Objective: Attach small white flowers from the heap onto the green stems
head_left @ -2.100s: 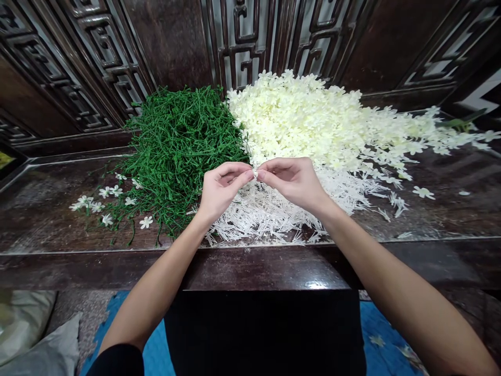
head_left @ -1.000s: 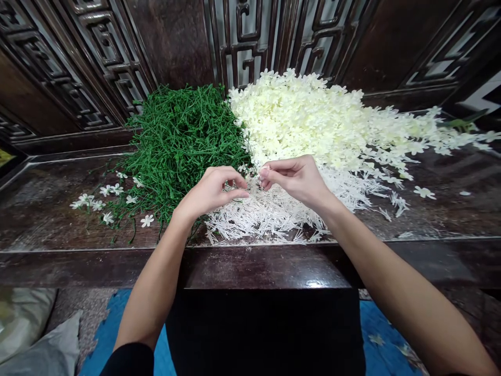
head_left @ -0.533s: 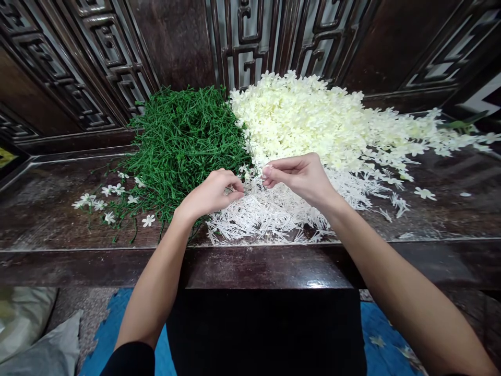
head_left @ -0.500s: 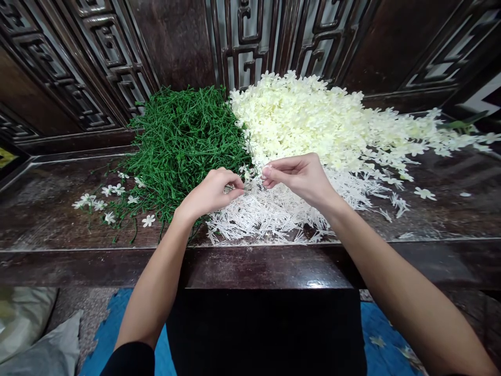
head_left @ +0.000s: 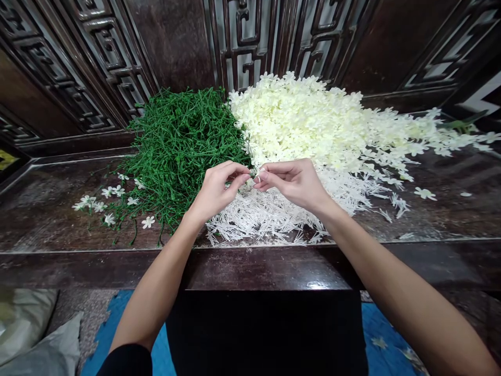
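Observation:
My left hand (head_left: 223, 185) is closed in a pinch, thumb against forefinger; what sits between those tips is too small to make out. Facing it, my right hand (head_left: 293, 183) pinches a small white piece (head_left: 259, 178) at its fingertips. The two sets of fingertips almost meet. Below them spreads a heap of thin white plastic sprigs (head_left: 270, 216). Green plastic stems (head_left: 188, 130) are piled to the left, behind my left hand. Beyond my right hand rises a big mound of cream-white artificial flowers (head_left: 305, 120).
Several finished-looking white flowers on green stems (head_left: 113, 191) lie at the left of the dark wooden bench (head_left: 58, 219). A carved wooden back (head_left: 180, 42) stands behind the piles. Pale bags (head_left: 31, 324) and a blue sheet (head_left: 383, 334) are on the floor.
My left hand has moved right and slightly up, its fingers closing into a pinch. My right hand has shifted slightly left, bringing the fingertips close together.

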Demonstrator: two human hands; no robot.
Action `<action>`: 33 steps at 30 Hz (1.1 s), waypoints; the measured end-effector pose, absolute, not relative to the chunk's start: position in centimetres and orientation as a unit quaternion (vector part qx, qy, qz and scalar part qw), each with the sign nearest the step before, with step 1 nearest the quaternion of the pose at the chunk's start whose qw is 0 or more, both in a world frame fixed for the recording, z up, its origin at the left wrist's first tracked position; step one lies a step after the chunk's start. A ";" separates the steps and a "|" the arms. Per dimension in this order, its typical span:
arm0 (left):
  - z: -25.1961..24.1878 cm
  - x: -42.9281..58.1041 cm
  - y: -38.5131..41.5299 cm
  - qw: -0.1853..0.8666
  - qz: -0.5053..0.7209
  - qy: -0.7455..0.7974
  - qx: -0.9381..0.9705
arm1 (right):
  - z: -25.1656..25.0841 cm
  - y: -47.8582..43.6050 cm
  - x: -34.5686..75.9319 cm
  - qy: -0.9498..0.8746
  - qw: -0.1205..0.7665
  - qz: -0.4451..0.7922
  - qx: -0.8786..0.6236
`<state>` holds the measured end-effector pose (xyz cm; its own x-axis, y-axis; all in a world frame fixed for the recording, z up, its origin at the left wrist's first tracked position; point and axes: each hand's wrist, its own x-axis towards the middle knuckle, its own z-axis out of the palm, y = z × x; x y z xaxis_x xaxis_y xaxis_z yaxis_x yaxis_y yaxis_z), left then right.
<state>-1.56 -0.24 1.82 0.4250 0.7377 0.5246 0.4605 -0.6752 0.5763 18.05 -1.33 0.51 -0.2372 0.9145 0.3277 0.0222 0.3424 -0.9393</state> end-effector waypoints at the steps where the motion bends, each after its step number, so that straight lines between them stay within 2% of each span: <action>1: 1.8 -1.5 -0.3 0.173 0.399 0.359 0.826 | 0.5 -1.4 18.0 -0.648 0.508 0.435 -0.364; 17: 1.0 -1.0 -0.3 0.134 0.446 0.335 0.820 | 0.7 -2.2 17.1 -0.647 0.559 0.372 -0.362; 25: -0.2 -0.6 -0.4 0.019 0.517 0.273 0.811 | 0.5 -2.3 16.8 -0.696 0.578 0.265 -0.334; 33: -0.5 -0.6 -0.3 -0.112 0.517 0.200 0.825 | 0.4 -2.4 16.8 -0.682 0.579 0.303 -0.329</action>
<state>-0.61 -0.28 -0.45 0.3849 0.2144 0.8977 0.4467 -0.8944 0.0221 16.81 -2.39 0.41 -0.1129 0.7996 0.5898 0.0984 0.5997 -0.7941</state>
